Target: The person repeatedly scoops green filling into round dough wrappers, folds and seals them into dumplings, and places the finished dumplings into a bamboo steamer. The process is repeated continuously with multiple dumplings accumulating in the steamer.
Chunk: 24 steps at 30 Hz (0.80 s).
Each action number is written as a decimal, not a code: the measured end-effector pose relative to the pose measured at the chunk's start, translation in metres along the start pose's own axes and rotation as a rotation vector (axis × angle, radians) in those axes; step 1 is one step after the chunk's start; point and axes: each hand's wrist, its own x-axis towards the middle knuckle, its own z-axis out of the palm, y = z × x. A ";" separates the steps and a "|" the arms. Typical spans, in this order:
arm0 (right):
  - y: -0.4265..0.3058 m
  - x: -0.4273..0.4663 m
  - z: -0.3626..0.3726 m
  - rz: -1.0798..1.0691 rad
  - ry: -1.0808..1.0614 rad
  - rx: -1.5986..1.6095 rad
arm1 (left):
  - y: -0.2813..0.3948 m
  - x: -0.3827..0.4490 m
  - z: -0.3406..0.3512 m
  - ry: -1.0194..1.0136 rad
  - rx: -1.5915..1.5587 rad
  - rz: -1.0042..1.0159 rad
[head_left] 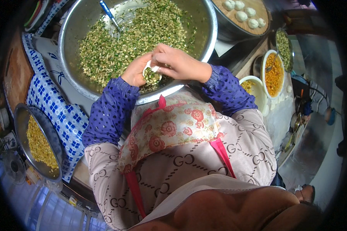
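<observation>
My left hand (136, 71) cradles a white dough wrapper (146, 67) heaped with chopped green filling (152, 77). From the right, my right hand (176, 62) pinches the wrapper's edge between thumb and fingers. The wrapper's top is still gaping, and its underside is hidden in my left palm. Both hands are over the near rim of a large metal basin (66, 62). Inside it lies a wide mass of chopped green-and-pale filling (150, 31). A blue-handled utensil (109, 13) stands tilted in the filling, its lower end buried.
Several formed buns (241, 16) sit on a round wooden board (219, 3) at top right. Right of me are an orange filling bowl (273, 75), a white strainer (258, 92) and a green filling bowl (284, 50). A metal bowl (53, 132) with yellow filling stands left, beside a blue-checked cloth (56, 106).
</observation>
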 end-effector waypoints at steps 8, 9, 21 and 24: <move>0.001 -0.004 0.000 0.000 -0.023 -0.045 | 0.009 0.001 0.020 0.129 0.249 0.005; 0.003 -0.005 0.000 -0.018 0.004 -0.032 | 0.010 0.001 0.023 0.147 0.285 0.031; 0.017 -0.029 0.005 0.571 0.311 0.871 | -0.025 -0.045 0.042 0.219 0.770 0.633; 0.021 -0.029 0.023 0.720 0.466 1.231 | -0.040 -0.027 0.028 0.413 1.053 0.835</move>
